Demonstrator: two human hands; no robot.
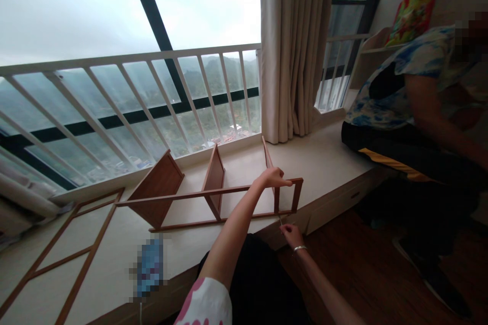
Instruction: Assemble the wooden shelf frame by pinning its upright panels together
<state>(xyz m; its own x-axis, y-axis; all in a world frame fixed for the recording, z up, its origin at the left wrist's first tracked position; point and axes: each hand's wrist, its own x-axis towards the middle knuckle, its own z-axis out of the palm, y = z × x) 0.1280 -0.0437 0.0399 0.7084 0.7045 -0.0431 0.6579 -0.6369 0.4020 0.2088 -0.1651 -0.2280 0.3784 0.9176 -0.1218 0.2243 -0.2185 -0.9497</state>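
A brown wooden shelf unit (218,190) lies on its side on the pale window ledge, its boards standing up between two long rails. My left hand (272,177) grips its upper rail near the right end, fingers bent over the wood. Below, my right hand (293,237), with a bracelet at the wrist, pinches a thin metal tool (281,220), which looks like a hex key. The tool's tip meets the lower rail near the end board. What it engages is too small to tell.
A second wooden frame (78,263) lies flat at the left. A blurred blue item (150,266) rests near the ledge's front edge. White railings (152,84) and a beige curtain (292,51) stand behind. Another person (412,96) sits on the ledge at the right.
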